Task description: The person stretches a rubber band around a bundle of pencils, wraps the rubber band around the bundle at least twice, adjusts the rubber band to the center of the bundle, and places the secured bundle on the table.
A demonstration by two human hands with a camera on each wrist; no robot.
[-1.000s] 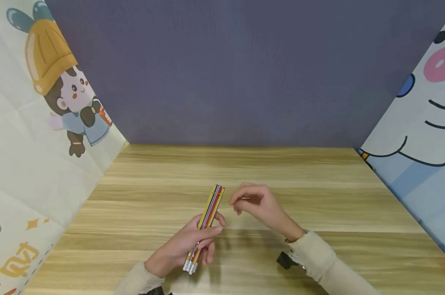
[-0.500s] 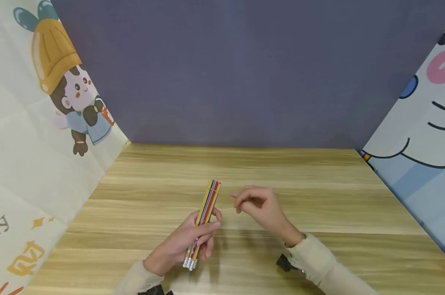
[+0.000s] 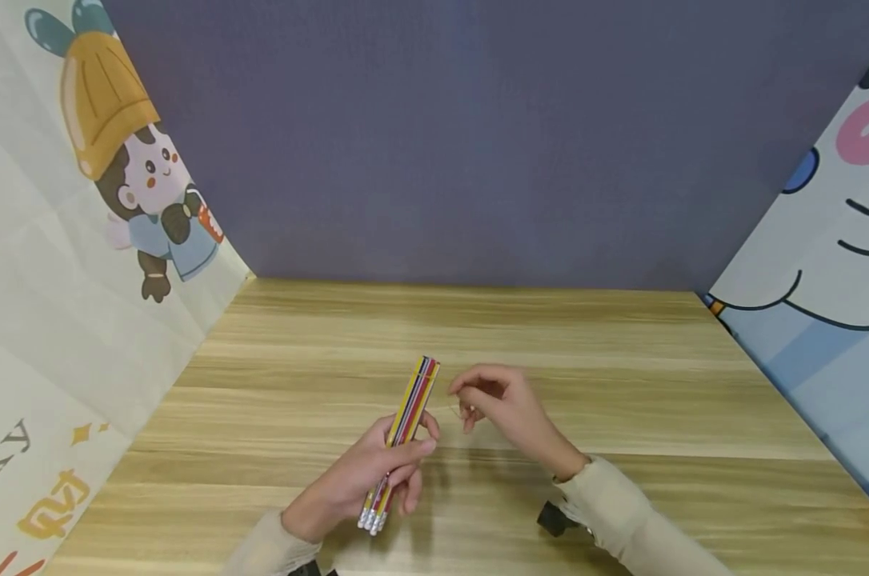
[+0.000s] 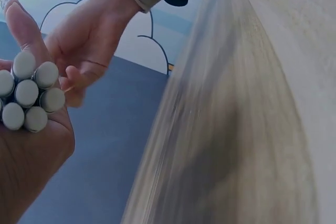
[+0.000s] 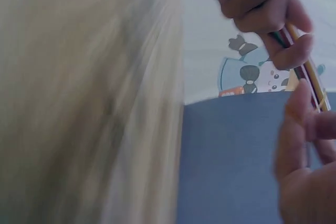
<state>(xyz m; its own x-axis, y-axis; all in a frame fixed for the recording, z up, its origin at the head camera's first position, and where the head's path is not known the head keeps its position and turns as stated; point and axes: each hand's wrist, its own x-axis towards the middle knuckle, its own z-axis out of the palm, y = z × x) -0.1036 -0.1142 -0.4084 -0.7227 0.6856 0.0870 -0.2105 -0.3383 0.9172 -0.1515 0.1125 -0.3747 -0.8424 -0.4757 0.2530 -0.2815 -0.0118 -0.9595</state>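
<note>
A bundle of several striped pencils (image 3: 411,404) in yellow, red and dark blue slants over the table, gripped by my left hand (image 3: 366,472) with the thumb across it. The white erasers (image 4: 26,93) point toward me, their round ends clustered in the left wrist view. Near the bundle's far end a thin yellow rubber band (image 5: 322,101) crosses the pencils. Just right of that end, my right hand (image 3: 505,398) is raised with its thumb and index finger pinched together. A very thin loop (image 3: 454,410), like a rubber band, shows at those fingertips.
The wood-grain table (image 3: 276,360) lies below both hands. A dark grey-blue panel (image 3: 434,144) stands at its back. Cartoon-printed sheets flank it, a white one (image 3: 31,208) at left and a blue one (image 3: 802,360) at right.
The right fingers have spread and curled anew, and the thin loop now shows beneath the fingertips. My left hand keeps its grip on the pencils, shifting only slightly.
</note>
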